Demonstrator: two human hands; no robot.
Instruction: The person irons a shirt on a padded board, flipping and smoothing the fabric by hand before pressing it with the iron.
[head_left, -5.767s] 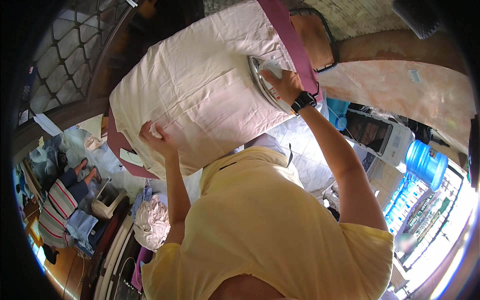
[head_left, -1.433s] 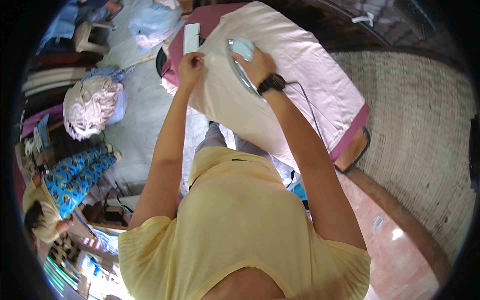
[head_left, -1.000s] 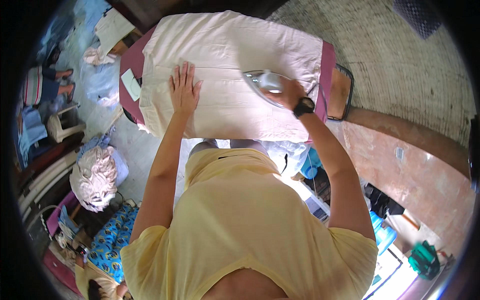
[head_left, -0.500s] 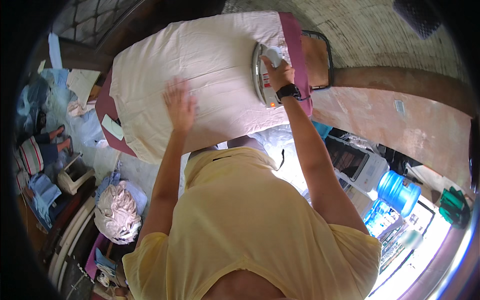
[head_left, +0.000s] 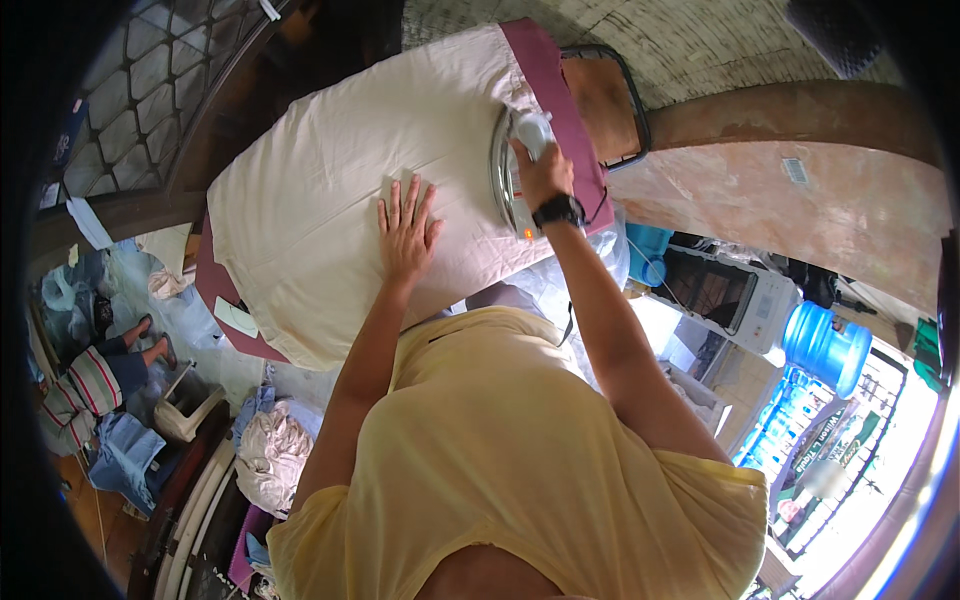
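Cream-coloured cloth (head_left: 320, 190) lies spread over an ironing board with a maroon cover (head_left: 560, 90) that shows at both ends. My right hand (head_left: 545, 178) is wrapped round the handle of a clothes iron (head_left: 503, 170), which rests on the cloth near the board's right end. An orange light glows at the iron's heel. My left hand (head_left: 407, 232) lies flat on the cloth with fingers spread, left of the iron and apart from it. A small pale flat object (head_left: 236, 319) sits on the maroon cover at the left end.
At the lower left are a heap of crumpled cloth (head_left: 275, 455), a plastic stool (head_left: 190, 405) and a seated person's legs (head_left: 150, 350). A blue water bottle (head_left: 828, 345) stands right, near a white appliance (head_left: 765, 310). A wall (head_left: 760, 205) runs beyond the board's right end.
My left hand has moved right and come to rest on the cloth, closer to the iron. The iron has shifted slightly, still in my right hand. The whole view has turned a little.
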